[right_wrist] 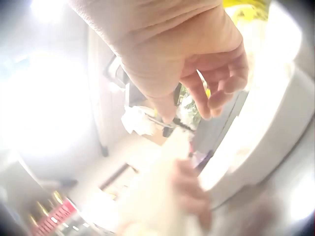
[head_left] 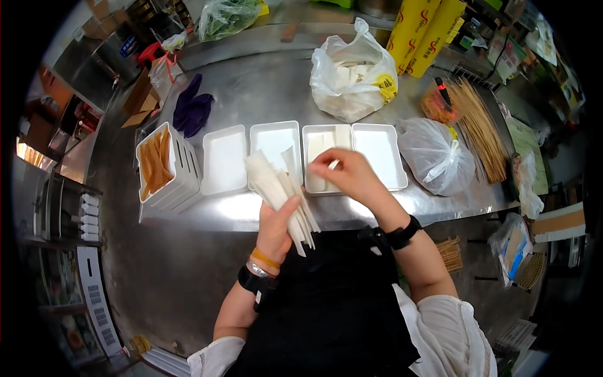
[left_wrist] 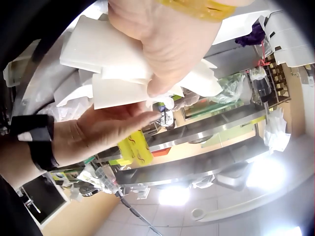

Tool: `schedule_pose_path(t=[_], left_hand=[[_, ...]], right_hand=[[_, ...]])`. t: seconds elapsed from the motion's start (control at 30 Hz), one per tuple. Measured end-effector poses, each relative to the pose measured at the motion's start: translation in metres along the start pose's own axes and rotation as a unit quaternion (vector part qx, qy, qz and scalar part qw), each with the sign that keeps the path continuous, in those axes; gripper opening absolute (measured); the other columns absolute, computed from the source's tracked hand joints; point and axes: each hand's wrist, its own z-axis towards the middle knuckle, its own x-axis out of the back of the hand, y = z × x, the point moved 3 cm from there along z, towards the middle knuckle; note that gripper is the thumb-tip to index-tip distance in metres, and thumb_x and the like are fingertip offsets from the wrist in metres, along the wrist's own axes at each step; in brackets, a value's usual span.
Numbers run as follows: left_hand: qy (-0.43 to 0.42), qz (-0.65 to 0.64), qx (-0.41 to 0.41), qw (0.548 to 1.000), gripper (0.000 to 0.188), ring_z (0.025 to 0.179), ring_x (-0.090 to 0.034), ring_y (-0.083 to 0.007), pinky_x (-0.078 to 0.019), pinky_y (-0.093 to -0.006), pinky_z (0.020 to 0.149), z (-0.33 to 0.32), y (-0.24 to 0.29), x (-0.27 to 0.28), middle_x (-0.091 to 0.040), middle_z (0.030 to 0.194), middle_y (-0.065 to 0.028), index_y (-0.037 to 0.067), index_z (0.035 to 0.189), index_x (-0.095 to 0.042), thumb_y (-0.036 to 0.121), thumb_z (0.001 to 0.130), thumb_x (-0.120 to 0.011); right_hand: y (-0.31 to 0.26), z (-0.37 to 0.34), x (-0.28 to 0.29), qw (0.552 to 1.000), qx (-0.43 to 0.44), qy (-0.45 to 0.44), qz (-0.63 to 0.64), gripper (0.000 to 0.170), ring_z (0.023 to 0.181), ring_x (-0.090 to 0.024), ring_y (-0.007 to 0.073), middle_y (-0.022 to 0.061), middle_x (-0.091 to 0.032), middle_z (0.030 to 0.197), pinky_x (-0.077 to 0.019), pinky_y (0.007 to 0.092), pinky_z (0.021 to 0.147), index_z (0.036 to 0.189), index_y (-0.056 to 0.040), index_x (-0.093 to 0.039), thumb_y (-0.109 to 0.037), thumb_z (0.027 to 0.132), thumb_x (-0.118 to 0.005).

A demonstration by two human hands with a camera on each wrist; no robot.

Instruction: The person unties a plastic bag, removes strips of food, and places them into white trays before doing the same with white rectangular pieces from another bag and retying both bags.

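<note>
My left hand [head_left: 276,229] grips a fanned bundle of flat white strips [head_left: 271,179] in front of the row of shallow white trays. In the left wrist view the wide ends of the white strips [left_wrist: 106,46] spread out under the thumb. My right hand [head_left: 353,176] hovers over a tray [head_left: 305,139] that has pale flat pieces [head_left: 319,143] in it. The right wrist view shows the right hand [right_wrist: 197,64] with loosely bent fingers, the thumb apart from them and nothing visible between.
Beside that tray stand more white trays [head_left: 225,157]. To the left, a stack of white baskets [head_left: 186,160] holds brown strips. A plastic bag [head_left: 352,103] of white pieces, a knotted bag [head_left: 440,157], bamboo skewers [head_left: 480,132] and a purple cloth [head_left: 190,108] surround them.
</note>
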Motion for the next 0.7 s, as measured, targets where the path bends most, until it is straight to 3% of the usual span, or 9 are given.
schedule_pose_path(t=[0.07,0.1,0.23,0.33,0.53,0.57,0.6,0.67,0.7], left_hand=[[0.009,0.01,-0.021,1.0,0.049,0.094,-0.062,-0.0183,-0.0555,-0.0354,0.08,0.004,-0.003,-0.001,-0.06,0.112,-0.0089,0.004,0.136,-0.041,0.006,0.091,-0.062],[0.005,0.018,-0.011,1.0,0.047,0.095,-0.062,-0.0189,-0.0561,-0.0356,0.08,0.002,0.001,-0.006,-0.06,0.114,-0.0101,0.001,0.135,-0.041,0.005,0.092,-0.061],[0.036,0.033,-0.001,0.999,0.044,0.093,-0.062,-0.0192,-0.0561,-0.0344,0.078,0.002,0.003,0.002,-0.061,0.114,-0.0116,0.002,0.131,-0.043,0.006,0.091,-0.062],[0.071,0.022,-0.001,0.997,0.04,0.092,-0.063,-0.02,-0.0557,-0.0342,0.077,-0.002,0.008,0.0,-0.063,0.112,-0.0128,0.001,0.126,-0.046,0.005,0.091,-0.063],[0.046,0.027,-0.001,0.999,0.046,0.094,-0.062,-0.0203,-0.0556,-0.0348,0.078,-0.006,0.009,0.0,-0.062,0.113,-0.0128,0.003,0.131,-0.042,0.008,0.091,-0.063],[0.037,0.03,0.001,0.999,0.047,0.096,-0.062,-0.0202,-0.0557,-0.0346,0.078,-0.006,0.009,0.001,-0.061,0.115,-0.0122,0.004,0.134,-0.041,0.009,0.092,-0.063],[0.028,0.032,0.003,0.999,0.049,0.097,-0.062,-0.02,-0.0558,-0.0344,0.079,-0.007,0.009,0.001,-0.06,0.117,-0.0116,0.005,0.136,-0.04,0.01,0.092,-0.062],[0.021,0.012,0.007,1.0,0.049,0.1,-0.062,-0.0212,-0.0558,-0.0354,0.081,-0.009,0.012,-0.001,-0.059,0.12,-0.0124,0.005,0.136,-0.04,0.01,0.092,-0.062],[0.017,0.0,0.008,1.0,0.05,0.102,-0.062,-0.0218,-0.0559,-0.0358,0.082,-0.008,0.013,-0.001,-0.058,0.122,-0.0128,0.005,0.136,-0.04,0.01,0.092,-0.062]], right_hand=[[-0.004,-0.009,-0.017,0.997,-0.016,-0.059,0.054,0.024,0.061,-0.046,0.0035,-0.0022,-0.062,0.077,-0.0389,0.0181,0.057,0.094,-0.0015,-0.068,-0.022,0.084,-0.075],[-0.002,-0.01,-0.021,0.997,0.019,-0.06,0.041,0.018,0.06,-0.049,0.0041,-0.0023,-0.061,0.076,-0.0403,0.0189,0.056,0.094,-0.0023,-0.068,-0.018,0.086,-0.073],[0.018,-0.002,-0.018,0.976,-0.098,0.009,0.193,0.013,0.058,-0.054,0.0046,-0.0024,-0.059,0.071,-0.0423,0.0198,0.05,0.096,-0.0021,-0.067,-0.013,0.09,-0.067],[0.037,0.025,-0.003,0.981,-0.099,0.095,0.139,0.016,0.055,-0.061,0.011,0.0051,-0.064,0.073,-0.046,0.0242,0.048,0.093,0.002,-0.066,-0.013,0.086,-0.068],[0.074,0.048,-0.02,0.979,-0.181,0.074,0.057,0.025,0.053,-0.063,0.0186,0.01,-0.065,0.075,-0.0507,0.0312,0.051,0.103,0.0029,-0.062,-0.009,0.082,-0.068],[0.074,0.045,-0.022,0.983,-0.17,0.057,0.035,0.034,0.056,-0.059,0.012,0.0043,-0.061,0.078,-0.0495,0.0251,0.051,0.112,0.0029,-0.058,-0.011,0.084,-0.071],[0.072,0.043,-0.021,0.988,-0.061,0.128,-0.067,0.033,0.058,-0.062,0.0155,0.0079,-0.062,0.081,-0.0506,0.027,0.053,0.11,0.0031,-0.059,-0.012,0.083,-0.071],[0.068,0.035,-0.025,0.915,0.162,0.26,-0.262,0.032,0.061,-0.066,0.0225,0.0151,-0.066,0.088,-0.0528,0.0307,0.057,0.107,0.0034,-0.062,-0.012,0.081,-0.071],[0.057,0.032,-0.026,0.963,0.112,0.179,-0.17,0.031,0.063,-0.066,0.0215,0.0138,-0.066,0.088,-0.0525,0.0302,0.058,0.106,0.0034,-0.063,-0.014,0.081,-0.072]])
